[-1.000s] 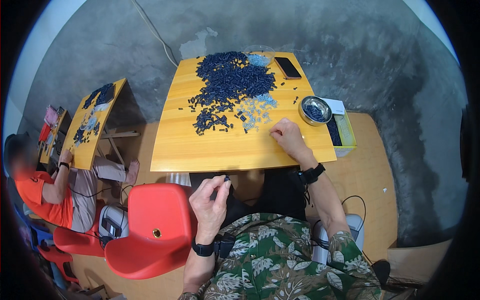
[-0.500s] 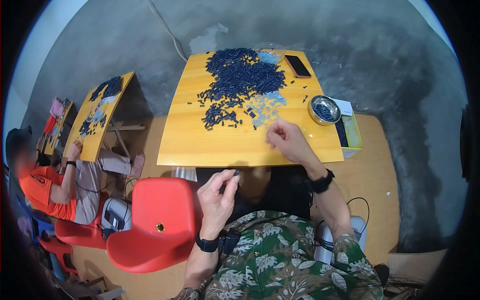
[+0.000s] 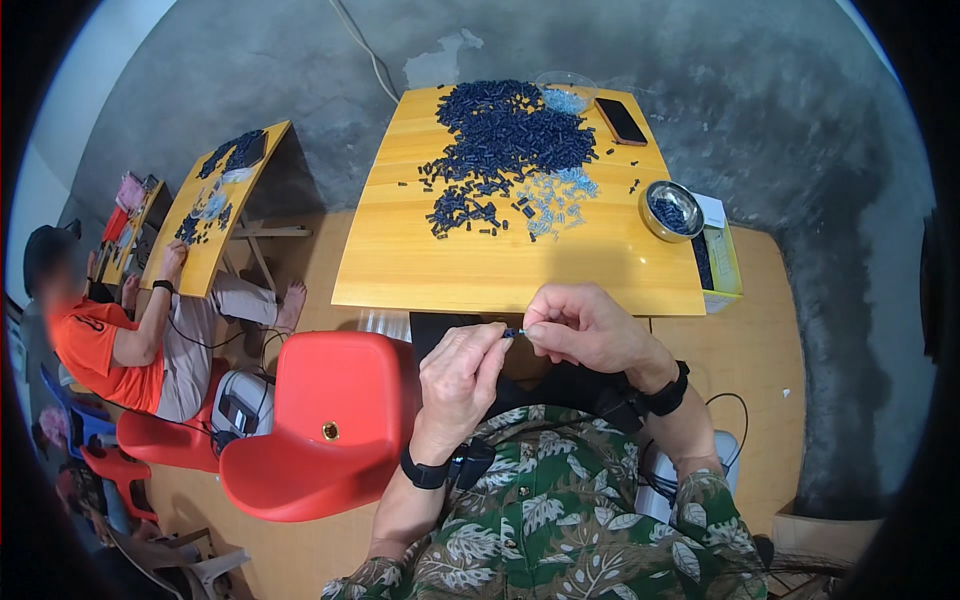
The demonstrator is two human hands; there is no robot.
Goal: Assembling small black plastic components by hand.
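Two small parts are sitting between your hands: your left grip (image 3: 460, 378) is pinching a short dark piece (image 3: 509, 333) in its fingertips, and your right grip (image 3: 592, 328) is holding a tiny pale piece (image 3: 522, 332) just beside its end; whether the parts are touching is staying too small to tell. The dark piece is probably feeling light, stiff and slightly slick, so you are best pinching its sides, leaving the end bare; the pale one is likely needing a gentler hold. Beyond both grips, a dark heap (image 3: 515, 130) and clear pieces (image 3: 545, 208) are lying on the table (image 3: 430, 280), and a metal bowl (image 3: 667, 237) is standing beyond and right of your right grip
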